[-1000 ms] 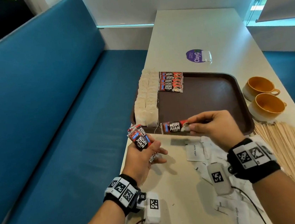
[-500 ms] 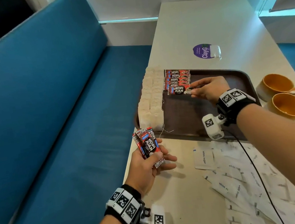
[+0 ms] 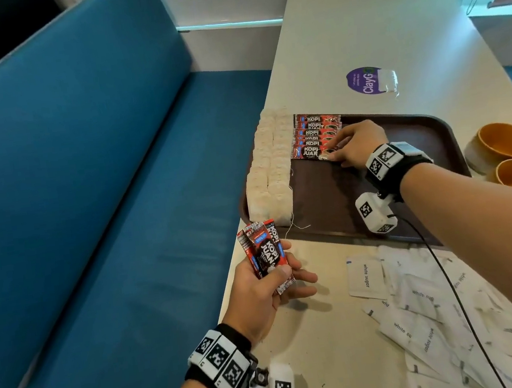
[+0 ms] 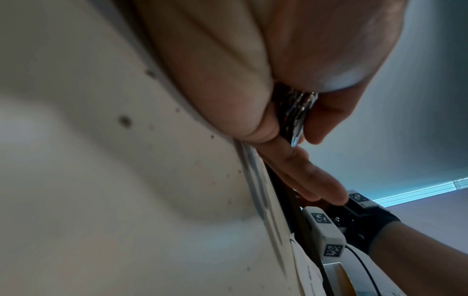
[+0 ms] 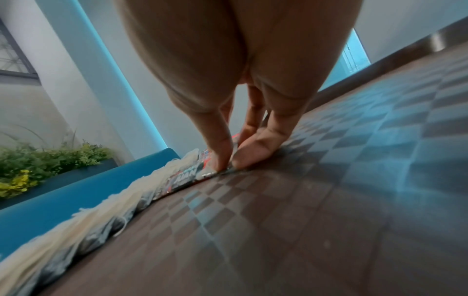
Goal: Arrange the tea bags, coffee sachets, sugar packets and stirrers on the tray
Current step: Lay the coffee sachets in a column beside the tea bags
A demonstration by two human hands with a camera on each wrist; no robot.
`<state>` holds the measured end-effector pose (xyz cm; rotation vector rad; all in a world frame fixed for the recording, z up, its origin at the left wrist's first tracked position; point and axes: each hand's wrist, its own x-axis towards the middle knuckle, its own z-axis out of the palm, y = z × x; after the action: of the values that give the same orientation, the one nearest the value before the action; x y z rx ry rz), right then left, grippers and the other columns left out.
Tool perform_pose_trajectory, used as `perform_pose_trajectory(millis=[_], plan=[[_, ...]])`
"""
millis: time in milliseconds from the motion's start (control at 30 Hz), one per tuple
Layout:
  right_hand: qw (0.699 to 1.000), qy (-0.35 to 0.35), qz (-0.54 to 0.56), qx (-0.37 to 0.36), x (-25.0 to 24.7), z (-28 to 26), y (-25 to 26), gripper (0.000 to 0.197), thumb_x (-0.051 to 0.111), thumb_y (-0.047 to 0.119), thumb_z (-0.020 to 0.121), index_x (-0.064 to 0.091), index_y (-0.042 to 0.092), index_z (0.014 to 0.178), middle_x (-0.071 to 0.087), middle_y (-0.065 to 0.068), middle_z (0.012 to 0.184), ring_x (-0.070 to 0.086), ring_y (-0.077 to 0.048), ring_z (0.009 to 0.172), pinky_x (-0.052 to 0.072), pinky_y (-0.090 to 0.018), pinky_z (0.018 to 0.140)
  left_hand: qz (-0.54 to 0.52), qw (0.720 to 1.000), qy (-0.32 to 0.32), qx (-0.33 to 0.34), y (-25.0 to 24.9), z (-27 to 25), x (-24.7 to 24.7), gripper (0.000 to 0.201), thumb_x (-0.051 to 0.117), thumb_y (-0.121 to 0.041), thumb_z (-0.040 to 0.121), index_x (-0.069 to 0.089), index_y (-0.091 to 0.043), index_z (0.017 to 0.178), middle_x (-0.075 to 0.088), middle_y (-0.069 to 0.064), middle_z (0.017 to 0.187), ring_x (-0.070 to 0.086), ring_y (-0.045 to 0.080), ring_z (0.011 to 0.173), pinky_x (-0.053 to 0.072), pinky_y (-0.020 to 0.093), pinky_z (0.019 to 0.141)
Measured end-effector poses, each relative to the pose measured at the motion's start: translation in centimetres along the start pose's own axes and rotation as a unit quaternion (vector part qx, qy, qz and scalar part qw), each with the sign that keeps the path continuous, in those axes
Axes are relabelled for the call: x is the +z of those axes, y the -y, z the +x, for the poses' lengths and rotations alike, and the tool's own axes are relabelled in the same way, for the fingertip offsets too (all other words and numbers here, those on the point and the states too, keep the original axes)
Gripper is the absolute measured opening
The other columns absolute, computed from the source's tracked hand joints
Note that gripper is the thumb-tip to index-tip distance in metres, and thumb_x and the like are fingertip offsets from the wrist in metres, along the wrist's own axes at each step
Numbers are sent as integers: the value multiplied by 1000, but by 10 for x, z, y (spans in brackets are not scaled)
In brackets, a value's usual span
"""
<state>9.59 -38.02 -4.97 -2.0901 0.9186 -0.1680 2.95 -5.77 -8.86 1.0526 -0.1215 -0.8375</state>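
A brown tray (image 3: 408, 130) holds two columns of tea bags (image 3: 270, 172) along its left edge and a row of red coffee sachets (image 3: 316, 130) beside them. My right hand (image 3: 328, 153) reaches over the tray; its thumb and fingertips (image 5: 222, 160) pinch the end of the nearest sachet (image 3: 306, 152), which lies flat at the near end of the row. My left hand (image 3: 275, 283) hovers over the table's front left corner and grips a bunch of coffee sachets (image 3: 263, 252), seen edge-on (image 4: 296, 114) in the left wrist view. White sugar packets (image 3: 423, 305) lie loose on the table.
Two orange cups (image 3: 499, 141) stand right of the tray. A purple sticker (image 3: 363, 80) with a loose tea bag on it lies behind the tray. A blue bench (image 3: 103, 196) runs along the table's left side. The right wrist cable trails over the sugar packets.
My right hand carried one sachet from the table's front to the tray and set it down at the near end of the sachet row. The left hand stayed in place with its bunch.
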Motion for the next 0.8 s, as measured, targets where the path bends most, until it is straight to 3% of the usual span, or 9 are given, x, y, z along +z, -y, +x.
perform_pose_trajectory(millis=[167,433,533,667,800], plan=[[1000,1,-18,11,0,1,3,18,92,11,73,79,19,82,76,-3,86,76,-24,78,64,-34,71,1,1000,-2,6,0,0,0,34,58,-2,88,56,-2,122,65,16,95,70,46,91,62,46,70],[1000,-5,7,20,-3,-1,3,18,90,9,74,75,16,82,75,-9,91,75,-24,77,64,-33,64,-8,1000,14,13,-1,-1,0,40,56,1,86,53,1,126,63,17,99,69,47,92,62,47,72],[999,-9,36,30,-5,-4,3,16,89,12,76,74,16,81,74,-13,94,73,-25,78,65,-42,70,-7,1000,15,12,-1,-2,1,44,52,2,82,54,2,126,64,17,100,69,49,94,61,47,74],[999,-10,11,-30,-16,-18,12,13,86,17,78,75,23,81,75,0,85,73,-21,87,60,-44,90,14,1000,-2,11,-2,-2,3,38,57,0,87,56,1,126,66,18,103,69,53,102,62,51,80],[994,10,62,-88,-31,-65,35,9,79,14,85,76,21,90,74,-1,85,71,-21,81,60,-39,88,39,999,-14,7,-3,-4,7,22,64,-6,92,71,-13,112,73,20,108,70,50,106,58,60,89]])
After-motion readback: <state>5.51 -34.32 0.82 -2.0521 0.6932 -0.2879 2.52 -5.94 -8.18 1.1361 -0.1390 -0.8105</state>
